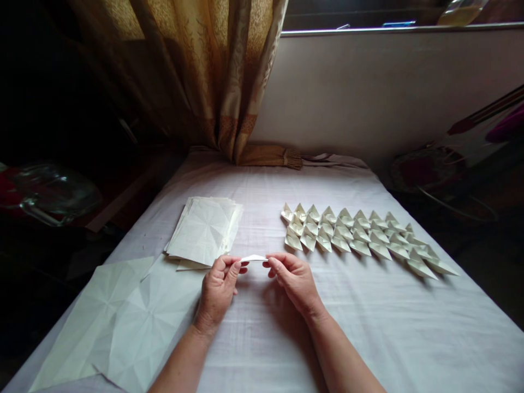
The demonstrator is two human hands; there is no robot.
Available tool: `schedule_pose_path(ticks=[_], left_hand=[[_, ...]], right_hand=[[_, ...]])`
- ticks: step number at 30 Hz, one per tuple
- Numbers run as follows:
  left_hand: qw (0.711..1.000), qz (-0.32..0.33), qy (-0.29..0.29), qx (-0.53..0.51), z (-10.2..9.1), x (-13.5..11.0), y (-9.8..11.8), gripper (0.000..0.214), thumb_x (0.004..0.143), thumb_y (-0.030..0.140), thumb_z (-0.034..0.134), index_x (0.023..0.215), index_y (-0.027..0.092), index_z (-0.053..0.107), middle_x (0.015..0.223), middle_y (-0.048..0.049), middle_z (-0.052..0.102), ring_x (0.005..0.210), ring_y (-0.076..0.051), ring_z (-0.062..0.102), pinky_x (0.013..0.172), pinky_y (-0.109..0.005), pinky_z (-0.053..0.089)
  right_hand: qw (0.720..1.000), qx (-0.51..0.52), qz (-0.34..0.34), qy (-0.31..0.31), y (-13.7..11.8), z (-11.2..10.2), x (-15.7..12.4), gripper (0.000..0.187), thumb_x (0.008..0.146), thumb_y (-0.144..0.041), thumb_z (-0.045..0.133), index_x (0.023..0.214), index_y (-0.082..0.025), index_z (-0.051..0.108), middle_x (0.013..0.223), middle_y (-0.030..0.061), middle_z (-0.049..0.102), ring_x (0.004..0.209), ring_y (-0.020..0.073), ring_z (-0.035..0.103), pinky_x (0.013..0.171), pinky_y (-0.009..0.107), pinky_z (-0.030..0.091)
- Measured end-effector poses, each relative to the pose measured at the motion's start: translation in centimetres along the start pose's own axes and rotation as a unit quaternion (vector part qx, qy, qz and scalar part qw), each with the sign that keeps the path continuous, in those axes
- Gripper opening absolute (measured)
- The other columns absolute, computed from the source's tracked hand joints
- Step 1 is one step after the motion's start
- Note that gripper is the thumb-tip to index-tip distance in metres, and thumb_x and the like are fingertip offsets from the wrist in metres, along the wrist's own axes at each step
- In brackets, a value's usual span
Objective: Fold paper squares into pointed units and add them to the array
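Observation:
My left hand (219,289) and my right hand (292,278) hold a small folded white paper piece (254,257) between them, just above the white cloth. Each hand pinches one end of it with fingertips pressed together. A stack of creased square paper sheets (204,229) lies just beyond my left hand. To the right, several folded paper boats (360,237) stand in rows on the cloth.
Two large creased sheets (123,322) lie flat at the near left. The white cloth (409,327) covers the table. A patterned curtain (213,71) hangs at the back, beside a pale wall. Dark clutter sits off both table sides.

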State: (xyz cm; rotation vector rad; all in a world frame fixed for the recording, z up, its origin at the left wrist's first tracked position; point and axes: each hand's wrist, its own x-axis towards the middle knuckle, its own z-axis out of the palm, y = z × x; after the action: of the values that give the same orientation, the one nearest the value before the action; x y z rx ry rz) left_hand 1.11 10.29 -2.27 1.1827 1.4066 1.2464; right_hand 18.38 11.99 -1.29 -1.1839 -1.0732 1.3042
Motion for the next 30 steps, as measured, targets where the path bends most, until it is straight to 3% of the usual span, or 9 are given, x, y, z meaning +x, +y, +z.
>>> schedule_pose_path(ticks=[5, 15, 19, 24, 30], left_hand=[[0.999, 0.001, 0.013, 0.044, 0.0, -0.2, -0.4, 0.037, 0.077, 0.050, 0.065, 0.092, 0.017, 0.060, 0.073, -0.0053, 0.073, 0.054, -0.014, 0.064, 0.039, -0.018, 0.042], [0.988, 0.054, 0.048, 0.134, 0.0, -0.2, -1.0, 0.025, 0.080, 0.042, 0.065, 0.091, 0.020, 0.063, 0.080, -0.0026, 0.073, 0.074, -0.019, 0.071, 0.069, -0.026, 0.054], [0.985, 0.057, 0.051, 0.154, 0.0, -0.3, -1.1, 0.023, 0.080, 0.041, 0.065, 0.093, 0.021, 0.063, 0.081, -0.0029, 0.074, 0.075, -0.019, 0.072, 0.069, -0.026, 0.054], [0.980, 0.075, 0.061, 0.174, 0.1, -0.4, -0.8, 0.018, 0.079, 0.035, 0.063, 0.092, 0.022, 0.063, 0.080, -0.0024, 0.074, 0.072, -0.019, 0.071, 0.067, -0.025, 0.054], [0.977, 0.078, 0.057, 0.191, -0.1, -0.3, -0.8, 0.025, 0.080, 0.033, 0.061, 0.102, 0.022, 0.066, 0.085, -0.0033, 0.075, 0.075, -0.019, 0.071, 0.071, -0.026, 0.054]], right_hand=[[1.000, -0.020, -0.023, 0.004, 0.7, -0.1, 0.2, 0.026, 0.071, -0.042, 0.073, 0.080, -0.018, 0.075, 0.069, 0.0045, 0.072, 0.055, 0.0129, 0.060, 0.055, 0.025, 0.052], [0.993, -0.086, -0.082, 0.004, 1.9, -0.3, 0.2, 0.022, 0.073, -0.031, 0.069, 0.091, -0.020, 0.076, 0.086, 0.0077, 0.076, 0.074, 0.0203, 0.069, 0.068, 0.033, 0.058], [0.994, -0.091, -0.062, 0.014, 1.9, 0.0, 0.1, 0.022, 0.072, -0.028, 0.067, 0.089, -0.019, 0.075, 0.087, 0.0081, 0.076, 0.079, 0.0222, 0.071, 0.074, 0.036, 0.058], [0.996, -0.084, -0.010, 0.039, 1.6, 0.7, -0.1, 0.027, 0.072, -0.033, 0.067, 0.091, -0.016, 0.074, 0.081, 0.0082, 0.076, 0.072, 0.0228, 0.071, 0.070, 0.036, 0.058], [0.994, -0.074, -0.028, 0.071, 2.1, 1.3, -0.2, 0.030, 0.072, -0.037, 0.069, 0.095, -0.018, 0.076, 0.091, 0.0085, 0.077, 0.081, 0.0243, 0.071, 0.075, 0.038, 0.058]])
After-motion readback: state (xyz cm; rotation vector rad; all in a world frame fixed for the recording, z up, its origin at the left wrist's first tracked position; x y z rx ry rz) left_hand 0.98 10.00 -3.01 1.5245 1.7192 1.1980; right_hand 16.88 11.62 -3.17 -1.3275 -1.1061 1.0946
